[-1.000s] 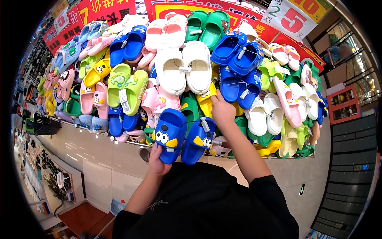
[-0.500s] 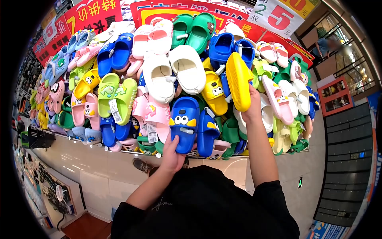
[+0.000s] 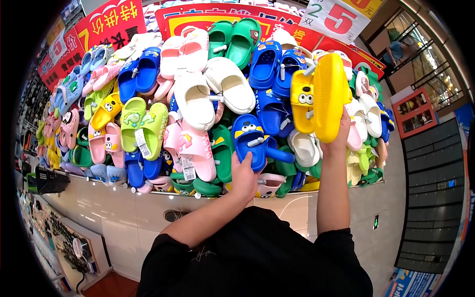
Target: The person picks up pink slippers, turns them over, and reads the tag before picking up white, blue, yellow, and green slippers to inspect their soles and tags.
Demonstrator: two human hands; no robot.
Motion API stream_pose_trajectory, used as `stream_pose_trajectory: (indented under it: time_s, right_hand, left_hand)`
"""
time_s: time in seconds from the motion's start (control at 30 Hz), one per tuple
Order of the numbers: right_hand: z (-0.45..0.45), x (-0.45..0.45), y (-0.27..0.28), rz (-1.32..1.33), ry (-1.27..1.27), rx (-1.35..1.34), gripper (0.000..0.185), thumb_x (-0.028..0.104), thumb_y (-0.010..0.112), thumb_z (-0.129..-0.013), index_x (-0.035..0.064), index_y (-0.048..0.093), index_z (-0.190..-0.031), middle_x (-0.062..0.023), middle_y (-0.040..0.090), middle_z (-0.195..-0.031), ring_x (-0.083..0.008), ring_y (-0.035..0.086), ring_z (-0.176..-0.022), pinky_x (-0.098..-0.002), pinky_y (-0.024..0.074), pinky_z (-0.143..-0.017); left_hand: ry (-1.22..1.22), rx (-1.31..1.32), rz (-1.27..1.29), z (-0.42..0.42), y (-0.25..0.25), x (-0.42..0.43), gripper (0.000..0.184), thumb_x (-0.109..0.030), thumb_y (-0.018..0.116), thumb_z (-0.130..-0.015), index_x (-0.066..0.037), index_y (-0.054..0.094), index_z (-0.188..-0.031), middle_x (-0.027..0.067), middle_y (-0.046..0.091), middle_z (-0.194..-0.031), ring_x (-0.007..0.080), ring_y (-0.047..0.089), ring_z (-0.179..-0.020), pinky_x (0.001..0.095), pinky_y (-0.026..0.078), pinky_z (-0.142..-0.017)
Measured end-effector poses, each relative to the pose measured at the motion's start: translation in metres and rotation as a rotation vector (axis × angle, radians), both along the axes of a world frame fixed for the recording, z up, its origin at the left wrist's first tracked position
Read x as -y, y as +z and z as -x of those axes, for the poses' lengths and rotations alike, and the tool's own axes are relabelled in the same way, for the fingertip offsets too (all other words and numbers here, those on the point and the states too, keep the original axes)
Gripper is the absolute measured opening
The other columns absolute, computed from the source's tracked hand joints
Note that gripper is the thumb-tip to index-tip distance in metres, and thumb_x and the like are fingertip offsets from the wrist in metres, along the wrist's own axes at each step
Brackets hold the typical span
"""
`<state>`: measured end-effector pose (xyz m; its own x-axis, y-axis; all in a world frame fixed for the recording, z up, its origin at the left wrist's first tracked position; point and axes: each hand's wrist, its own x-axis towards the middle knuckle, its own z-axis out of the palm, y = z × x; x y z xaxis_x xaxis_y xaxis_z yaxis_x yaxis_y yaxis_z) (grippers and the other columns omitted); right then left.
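My right hand (image 3: pixel 338 134) grips a yellow slipper (image 3: pixel 327 99) by its lower end, its ridged sole turned to the side. A second yellow slipper (image 3: pixel 302 101) with cartoon eyes hangs beside it, apparently tied to it. My left hand (image 3: pixel 244 179) is closed on the heel of a blue slipper (image 3: pixel 250 141) with cartoon eyes and a yellow band. Its blue mate (image 3: pixel 278 152) lies tilted just to the right. White slippers (image 3: pixel 231 85) rest above, and a green slipper (image 3: pixel 222 153) is left of the blue one.
A wide display heaped with slippers in pairs spreads before me, including lime-green slippers (image 3: pixel 143 127) and tagged pink slippers (image 3: pixel 195 148). Red price signs (image 3: pixel 110 24) and a white sign (image 3: pixel 336 20) stand behind. Another person (image 3: pixel 396 52) is far off at the upper right.
My right hand has lifted the yellow pair and moved it rightward. My left hand has shifted right and up with the blue slipper, uncovering the green one.
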<state>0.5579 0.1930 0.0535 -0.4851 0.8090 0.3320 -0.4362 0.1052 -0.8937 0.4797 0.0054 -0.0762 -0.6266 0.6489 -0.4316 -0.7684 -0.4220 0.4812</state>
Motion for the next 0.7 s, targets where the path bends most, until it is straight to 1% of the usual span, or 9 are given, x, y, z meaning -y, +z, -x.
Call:
stream_pose_trajectory:
  time_s: [0.13, 0.17, 0.23, 0.3, 0.33, 0.4, 0.53, 0.63, 0.7]
  right_hand:
    - [-0.037, 0.011, 0.003, -0.013, -0.162, 0.056, 0.03, 0.014, 0.051, -0.1, 0.0002, 0.058, -0.125, -0.0101, 0.069, -0.108, -0.0187, 0.07, -0.089, -0.0305, 0.0584, -0.077]
    - [-0.058, 0.008, 0.0, -0.018, -0.113, 0.066, 0.031, 0.017, 0.051, -0.1, 0.0003, 0.058, -0.125, -0.0106, 0.069, -0.108, -0.0192, 0.07, -0.089, -0.0312, 0.0586, -0.078]
    - [-0.08, 0.015, -0.006, -0.016, -0.067, 0.085, 0.033, 0.019, 0.05, -0.1, 0.0003, 0.057, -0.126, -0.0111, 0.069, -0.109, -0.0197, 0.07, -0.089, -0.032, 0.0587, -0.078]
    - [-0.087, 0.028, -0.002, 0.17, -0.249, -0.038, 0.024, 0.003, 0.063, -0.092, -0.002, 0.065, -0.116, -0.01, 0.072, -0.101, -0.0174, 0.071, -0.081, -0.0284, 0.059, -0.07]
    - [-0.092, 0.029, -0.005, 0.174, -0.252, -0.037, 0.024, 0.003, 0.063, -0.092, -0.002, 0.065, -0.116, -0.01, 0.072, -0.101, -0.0174, 0.071, -0.081, -0.0284, 0.059, -0.07]
    - [-0.103, 0.028, -0.015, 0.058, -0.223, 0.176, 0.023, 0.002, 0.065, -0.091, -0.0025, 0.067, -0.114, -0.0099, 0.072, -0.102, -0.0171, 0.071, -0.082, -0.0279, 0.0588, -0.071]
    - [-0.104, 0.033, -0.031, 0.023, -0.236, 0.123, 0.026, 0.003, 0.068, -0.089, -0.0029, 0.067, -0.114, -0.0094, 0.073, -0.103, -0.0166, 0.072, -0.085, -0.028, 0.0586, -0.075]
    - [-0.11, 0.031, -0.038, 0.076, -0.238, 0.114, 0.025, 0.004, 0.067, -0.091, -0.0029, 0.067, -0.115, -0.0099, 0.072, -0.106, -0.017, 0.071, -0.088, -0.0284, 0.0584, -0.077]
    - [-0.116, 0.031, -0.042, 0.103, -0.253, 0.106, 0.024, 0.004, 0.067, -0.091, -0.0029, 0.067, -0.114, -0.01, 0.072, -0.106, -0.0172, 0.071, -0.089, -0.0284, 0.0583, -0.077]
  left_hand:
    - [-0.145, 0.094, -0.086, 0.014, 0.01, 0.028, 0.056, -0.008, 0.058, -0.09, -0.011, 0.034, -0.141, 0.0169, 0.053, -0.128, 0.039, 0.058, -0.113, 0.0584, 0.045, -0.102]
    - [-0.24, 0.201, -0.13, 0.021, 0.005, 0.034, 0.059, -0.016, 0.061, -0.088, -0.01, 0.036, -0.142, 0.0158, 0.054, -0.126, 0.0383, 0.056, -0.114, 0.0629, 0.037, -0.108]
    - [-0.304, 0.266, -0.208, 0.033, 0.0, 0.044, 0.057, -0.019, 0.061, -0.088, -0.008, 0.04, -0.14, 0.0159, 0.055, -0.126, 0.038, 0.056, -0.116, 0.0637, 0.035, -0.109]
    - [-0.367, 0.331, -0.268, 0.047, -0.007, 0.045, 0.051, -0.026, 0.059, -0.09, -0.003, 0.049, -0.134, 0.0165, 0.057, -0.126, 0.0381, 0.054, -0.121, 0.0651, 0.033, -0.11]
    - [-0.39, 0.387, -0.269, 0.057, 0.003, 0.042, 0.048, -0.024, 0.058, -0.09, -0.002, 0.05, -0.133, 0.0169, 0.057, -0.127, 0.0394, 0.053, -0.122, 0.0663, 0.034, -0.109]
    - [-0.507, 0.41, -0.193, 0.076, -0.01, 0.028, 0.053, -0.013, 0.06, -0.089, 0.0, 0.045, -0.137, 0.0168, 0.055, -0.133, 0.0391, 0.051, -0.125, 0.066, 0.035, -0.108]
    - [-0.52, 0.332, -0.191, 0.071, -0.023, 0.017, 0.059, -0.004, 0.059, -0.085, -0.004, 0.041, -0.142, 0.0164, 0.052, -0.137, 0.0403, 0.05, -0.127, 0.0685, 0.038, -0.105]
    - [-0.342, 0.092, -0.259, 0.056, -0.015, 0.013, 0.076, 0.004, 0.056, -0.075, -0.017, 0.038, -0.146, 0.0148, 0.05, -0.14, 0.0391, 0.047, -0.132, 0.066, 0.04, -0.103]
    - [-0.325, 0.111, -0.355, 0.058, -0.021, -0.002, 0.076, 0.004, 0.056, -0.075, -0.016, 0.038, -0.146, 0.0145, 0.049, -0.14, 0.0388, 0.047, -0.132, 0.065, 0.039, -0.104]
